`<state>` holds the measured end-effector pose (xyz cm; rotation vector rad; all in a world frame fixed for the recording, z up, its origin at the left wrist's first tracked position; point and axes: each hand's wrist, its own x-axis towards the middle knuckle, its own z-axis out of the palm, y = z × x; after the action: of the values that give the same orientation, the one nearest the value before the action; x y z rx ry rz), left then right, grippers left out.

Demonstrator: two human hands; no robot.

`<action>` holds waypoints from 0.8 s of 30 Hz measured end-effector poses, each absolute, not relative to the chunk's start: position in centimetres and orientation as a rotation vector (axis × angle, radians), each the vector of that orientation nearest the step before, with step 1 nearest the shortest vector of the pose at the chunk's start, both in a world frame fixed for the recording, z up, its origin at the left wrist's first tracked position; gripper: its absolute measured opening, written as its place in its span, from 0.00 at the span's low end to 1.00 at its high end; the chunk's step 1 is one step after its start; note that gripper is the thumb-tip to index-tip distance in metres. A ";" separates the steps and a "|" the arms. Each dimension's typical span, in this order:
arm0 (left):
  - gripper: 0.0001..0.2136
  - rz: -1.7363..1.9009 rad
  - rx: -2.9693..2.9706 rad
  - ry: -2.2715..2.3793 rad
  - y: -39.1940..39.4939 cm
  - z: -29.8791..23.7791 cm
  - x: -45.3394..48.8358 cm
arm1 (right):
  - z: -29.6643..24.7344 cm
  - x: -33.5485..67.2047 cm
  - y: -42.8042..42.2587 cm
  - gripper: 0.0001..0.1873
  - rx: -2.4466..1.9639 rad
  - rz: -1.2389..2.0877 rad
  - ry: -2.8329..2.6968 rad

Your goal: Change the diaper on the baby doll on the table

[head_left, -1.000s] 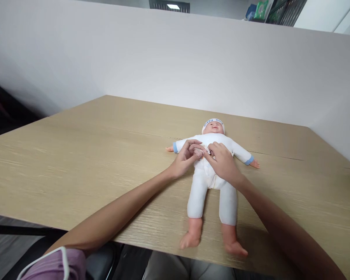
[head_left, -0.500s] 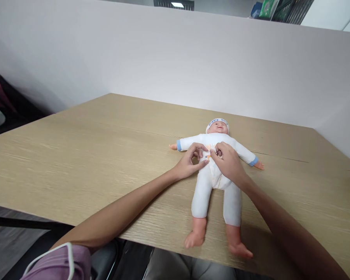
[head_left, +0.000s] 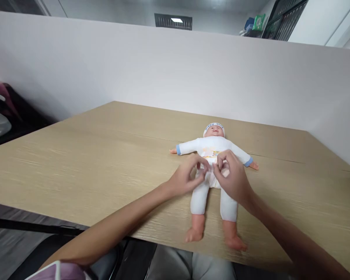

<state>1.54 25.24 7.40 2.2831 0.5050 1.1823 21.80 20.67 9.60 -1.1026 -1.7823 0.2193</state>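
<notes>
A baby doll [head_left: 214, 144] lies face up on the table, arms spread and feet toward me. It wears a white top with blue cuffs, white leggings, a printed headband and a white diaper [head_left: 214, 182]. My left hand [head_left: 188, 175] is over the left side of the diaper's waist, fingers curved and thumb a little apart from them. Over the right side, my right hand [head_left: 231, 175] has its thumb and fingertips drawn together in a pinch. What lies between those fingertips is too small and blurred to make out. Both hands partly cover the diaper's upper edge.
The wooden table [head_left: 105, 155] reaches to a pale partition wall [head_left: 151, 70] behind the doll. Dark and pink items [head_left: 8, 105] are beside the table at far left. A green package [head_left: 259, 22] shows beyond the partition.
Both hands have moved from the doll's belly down toward me, over the diaper's waist. The orange print on the top is now uncovered. The camera view has tilted up slightly.
</notes>
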 end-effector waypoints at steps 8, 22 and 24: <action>0.05 0.564 2.459 0.916 21.1 6.8 0.0 | 5.1 26.5 14.0 0.01 -1.435 0.415 -2.068; 0.16 0.625 2.552 1.055 23.2 5.2 2.8 | 3.6 24.8 15.6 0.10 -1.617 0.123 -1.997; 0.15 0.716 2.510 0.981 23.2 4.9 2.4 | 3.5 24.7 15.2 0.09 -1.619 0.126 -1.984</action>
<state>2.41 23.21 4.93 2.5096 0.9812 0.7157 24.68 15.24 3.47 -1.6186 -1.9843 0.1259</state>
